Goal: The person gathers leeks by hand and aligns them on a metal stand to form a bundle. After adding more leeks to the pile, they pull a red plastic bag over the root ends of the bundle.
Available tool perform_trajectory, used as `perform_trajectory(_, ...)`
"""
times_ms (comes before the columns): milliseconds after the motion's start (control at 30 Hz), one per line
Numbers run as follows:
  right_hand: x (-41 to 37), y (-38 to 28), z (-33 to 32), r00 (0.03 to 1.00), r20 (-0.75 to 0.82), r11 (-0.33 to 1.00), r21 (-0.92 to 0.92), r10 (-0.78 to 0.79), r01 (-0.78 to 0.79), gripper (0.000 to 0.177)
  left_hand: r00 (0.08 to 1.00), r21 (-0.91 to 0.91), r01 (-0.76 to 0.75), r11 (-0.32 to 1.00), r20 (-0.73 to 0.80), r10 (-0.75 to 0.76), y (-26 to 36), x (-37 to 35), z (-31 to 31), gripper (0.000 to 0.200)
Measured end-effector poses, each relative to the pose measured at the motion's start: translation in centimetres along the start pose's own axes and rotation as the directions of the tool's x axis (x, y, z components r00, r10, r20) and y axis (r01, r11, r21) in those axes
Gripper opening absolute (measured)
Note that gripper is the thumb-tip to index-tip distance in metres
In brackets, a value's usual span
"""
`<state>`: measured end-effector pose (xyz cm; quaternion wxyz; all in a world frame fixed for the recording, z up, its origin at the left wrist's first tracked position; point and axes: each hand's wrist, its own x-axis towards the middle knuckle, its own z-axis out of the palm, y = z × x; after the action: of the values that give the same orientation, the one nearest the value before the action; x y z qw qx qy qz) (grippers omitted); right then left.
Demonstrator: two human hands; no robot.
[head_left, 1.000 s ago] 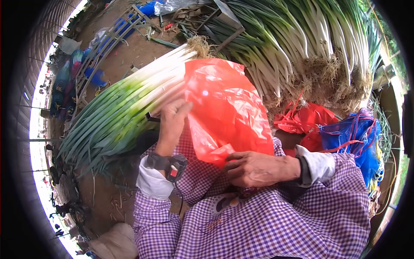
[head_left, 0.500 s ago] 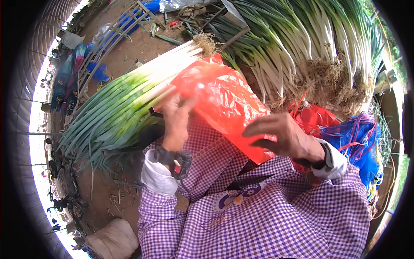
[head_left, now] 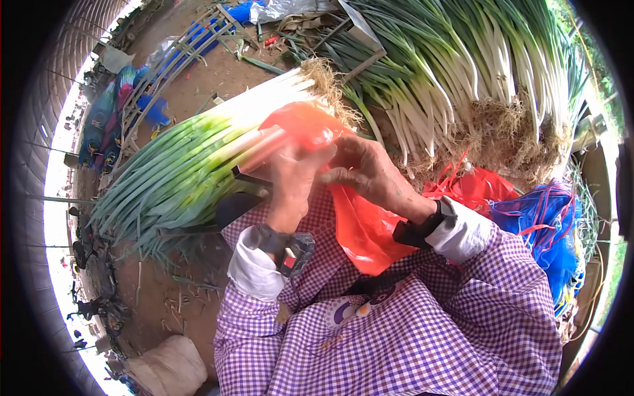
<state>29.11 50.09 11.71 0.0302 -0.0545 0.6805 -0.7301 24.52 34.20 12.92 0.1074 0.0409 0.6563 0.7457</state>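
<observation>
A red plastic bag (head_left: 366,228) hangs below my hands, its upper part lying over the white stems of a bundle of green onions (head_left: 191,142). My left hand (head_left: 295,177) is closed on the bag beside the stems, its fingers blurred. Close against it, my right hand (head_left: 370,170) pinches the bag with thumb and fingers. The bundle's roots (head_left: 325,82) stick out past the bag, and its green leaves spread to the lower left.
A large pile of green onions (head_left: 489,66) lies at the upper right, roots towards me. Red bags (head_left: 482,187) and blue netting (head_left: 551,211) are at the right. A frame of thin bars (head_left: 155,82) stands upper left; a pale sack (head_left: 168,366) lies lower left.
My right hand has moved left and up to meet my left hand. The bag, spread out before, is now gathered and hangs lower, and more of the bundle's roots show.
</observation>
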Motion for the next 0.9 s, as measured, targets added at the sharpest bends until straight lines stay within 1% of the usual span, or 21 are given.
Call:
perform_trajectory(33,0.1,0.1,0.1,1.000,0.010,0.988,0.154,-0.028,0.026,0.027,1.000,-0.055,-0.027,0.998,0.008,0.027,0.0,0.0,0.3,0.029)
perform_trajectory(133,0.5,1.0,-1.1,0.992,0.066,0.963,0.238,0.112,-0.125,0.024,0.999,-0.049,-0.007,0.999,0.047,0.010,-0.7,0.3,-0.2,0.029)
perform_trajectory(167,0.3,0.7,-1.1,0.979,0.044,0.931,0.304,0.200,-0.204,0.017,0.998,-0.051,-0.020,0.998,0.054,0.022,-0.8,0.3,-0.3,0.029)
perform_trajectory(233,0.2,0.2,-2.2,0.949,0.070,0.846,0.435,0.309,-0.308,0.014,0.996,-0.059,-0.053,0.997,0.068,0.057,-0.8,0.3,-0.5,0.030)
perform_trajectory(267,0.3,-0.3,-2.7,0.930,0.088,0.796,0.492,0.356,-0.352,0.013,0.998,-0.051,-0.045,0.998,0.044,0.047,-0.5,0.3,-0.6,0.030)
perform_trajectory(300,0.4,-1.0,-3.0,0.934,0.011,0.812,0.491,0.357,-0.316,0.013,0.999,-0.045,-0.037,0.998,0.020,0.038,-0.3,0.2,-0.9,0.030)
perform_trajectory(333,0.9,-0.9,-4.0,0.942,0.000,0.818,0.497,0.334,-0.290,0.013,0.999,-0.039,-0.032,0.999,-0.018,0.031,-0.3,0.4,-1.3,0.029)
perform_trajectory(400,2.4,-0.3,-6.1,0.955,-0.044,0.773,0.599,0.294,-0.210,0.012,0.995,-0.030,-0.022,0.999,-0.094,0.019,-0.2,0.7,-2.0,0.026)
perform_trajectory(433,2.4,-2.5,-6.5,0.944,-0.126,0.783,0.598,0.304,-0.172,0.011,0.989,-0.044,0.045,0.998,-0.138,-0.050,-0.5,0.8,-2.7,0.025)
perform_trajectory(467,3.0,-3.2,-7.5,0.952,-0.165,0.837,0.530,0.257,-0.134,0.011,0.977,-0.062,0.108,0.992,-0.181,-0.118,-0.3,0.9,-3.2,0.024)
perform_trajectory(533,4.0,-5.1,-8.5,0.979,-0.162,0.898,0.438,0.123,-0.041,0.009,0.965,-0.038,0.139,0.990,-0.220,-0.144,-0.2,1.0,-4.0,0.019)
perform_trajectory(600,5.1,-7.0,-8.4,0.981,-0.193,0.951,0.309,0.038,0.024,0.009,0.944,-0.006,0.186,0.982,-0.278,-0.181,-1.1,1.7,-5.4,0.018)
perform_trajectory(633,5.8,-7.9,-8.2,0.979,-0.203,0.968,0.243,-0.011,0.061,0.009,0.946,-0.007,0.158,0.987,-0.286,-0.154,-0.7,2.0,-5.6,0.019)
perform_trajectory(733,6.8,-9.9,-8.1,0.980,-0.119,0.984,0.072,-0.157,0.166,0.010,0.951,0.102,0.034,0.994,-0.308,0.000,0.4,2.1,-6.1,0.020)
perform_trajectory(767,7.1,-10.5,-8.2,0.979,-0.049,0.978,-0.067,-0.200,0.197,0.014,0.963,0.151,0.035,0.988,-0.269,0.007,1.1,2.0,-6.5,0.039)
perform_trajectory(867,7.9,-11.8,-7.1,0.968,0.043,0.952,-0.171,-0.249,0.253,0.011,0.898,0.257,-0.181,0.949,-0.350,0.266,3.3,1.5,-6.1,0.068)
perform_trajectory(900,8.3,-12.1,-6.8,0.966,0.079,0.945,-0.204,-0.245,0.256,0.011,0.878,0.394,-0.198,0.897,-0.336,0.341,3.5,1.7,-6.7,0.092)
